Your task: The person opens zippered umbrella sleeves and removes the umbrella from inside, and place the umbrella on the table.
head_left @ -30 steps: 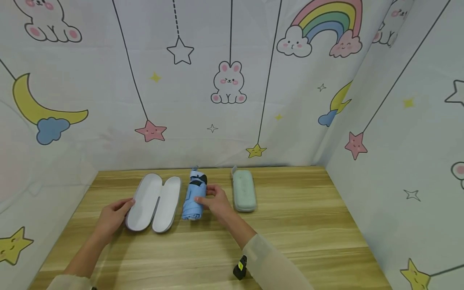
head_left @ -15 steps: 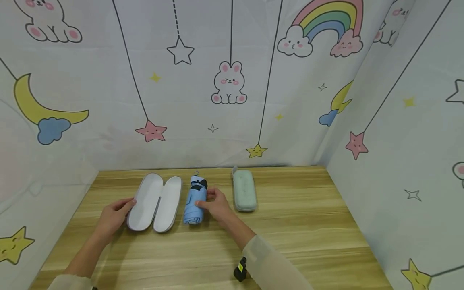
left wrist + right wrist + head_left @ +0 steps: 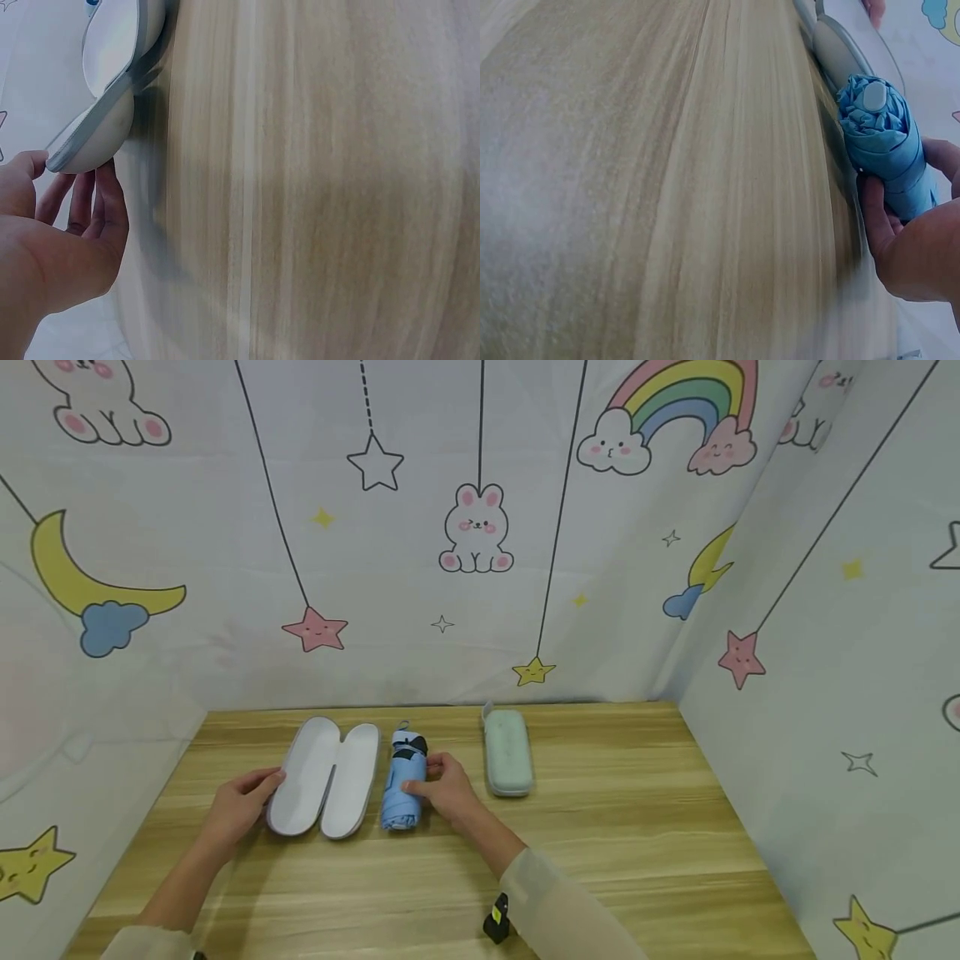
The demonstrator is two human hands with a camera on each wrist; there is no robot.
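Observation:
An open glasses case (image 3: pixel 303 781) with a white lining lies at the left of the table, its two halves spread side by side. My left hand (image 3: pixel 242 802) holds its left edge; in the left wrist view the thumb is at the rim and the fingers (image 3: pixel 109 187) are under the shell. Just right of the case is a blue folded umbrella (image 3: pixel 403 789), rolled up with a dark patch near its far end. My right hand (image 3: pixel 450 789) grips the umbrella from the right, thumb on top. The right wrist view shows the umbrella's pale end cap (image 3: pixel 874 96) facing the camera.
A pale green oblong case (image 3: pixel 507 752) with a small loop lies to the right of the umbrella. Behind the wooden table (image 3: pixel 615 827) hangs a white printed cloth (image 3: pixel 390 568), which also covers the sides. A small black device (image 3: pixel 497 920) sits beside the right sleeve.
The umbrella has shifted a little toward me in my right hand. My left hand keeps its hold on the glasses case, and the green case stays in place.

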